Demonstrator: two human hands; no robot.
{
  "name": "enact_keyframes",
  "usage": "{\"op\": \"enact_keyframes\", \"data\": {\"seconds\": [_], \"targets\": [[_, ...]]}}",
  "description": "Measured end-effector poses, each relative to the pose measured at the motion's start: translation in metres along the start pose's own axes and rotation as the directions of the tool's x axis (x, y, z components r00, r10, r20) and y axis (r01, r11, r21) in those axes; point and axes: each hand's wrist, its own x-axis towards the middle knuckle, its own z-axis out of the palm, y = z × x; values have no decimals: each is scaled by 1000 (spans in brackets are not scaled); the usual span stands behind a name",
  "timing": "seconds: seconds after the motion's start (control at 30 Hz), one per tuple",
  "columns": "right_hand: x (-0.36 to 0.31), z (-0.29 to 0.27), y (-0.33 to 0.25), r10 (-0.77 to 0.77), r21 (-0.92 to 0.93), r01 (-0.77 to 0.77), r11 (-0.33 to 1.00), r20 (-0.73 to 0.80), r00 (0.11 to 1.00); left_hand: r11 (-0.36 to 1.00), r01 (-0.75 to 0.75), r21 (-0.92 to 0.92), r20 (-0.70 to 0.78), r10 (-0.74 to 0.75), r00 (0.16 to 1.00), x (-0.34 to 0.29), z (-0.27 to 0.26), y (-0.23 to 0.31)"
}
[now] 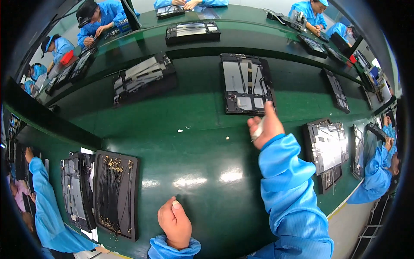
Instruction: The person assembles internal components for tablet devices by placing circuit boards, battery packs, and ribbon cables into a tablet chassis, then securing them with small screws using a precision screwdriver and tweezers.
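My right hand (268,126) reaches forward to the near edge of an opened tablet-like device (244,77) with grey panels and black strips. One of its digits points up at the device's lower right corner, apart from the others; whether it touches cannot be told. Something white shows around or against its fingers. My left hand (174,222) is low over the green bench (207,159), fingers curled in and thumb pressed against them. Whatever those fingers may hold is hidden. Left of it lies a black tray (134,194) of thin black cables (113,190) with gold ends.
More opened devices stand stacked left (75,190), right (327,144) and on the bench's far part (144,77). Small white scraps (180,131) dot the bench. A dark post (47,116) slants at left. Co-workers in blue sit around; one sleeve (47,207) is close at left.
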Motion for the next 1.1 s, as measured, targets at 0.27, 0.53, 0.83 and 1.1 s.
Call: {"op": "enact_keyframes", "data": {"seconds": [0.27, 0.53, 0.83, 1.1], "targets": [[28, 16, -8, 61, 166, -51, 985, -61, 996, 1000, -18, 2, -34, 18, 999, -1, -1, -2], [-48, -27, 49, 303, -178, -266, 947, 230, 925, 880, 354, -317, 83, -346, 934, 0, -7, 6], [-193, -157, 98, 680, -685, -307, 661, 373, 631, 77, 749, -658, 730, -174, 660, -32, -7, 48], [-197, -177, 100, 908, -917, 299, 265, 342, 242, 811, 506, -292, 690, -187, 699, -7, -25, 16]]}}
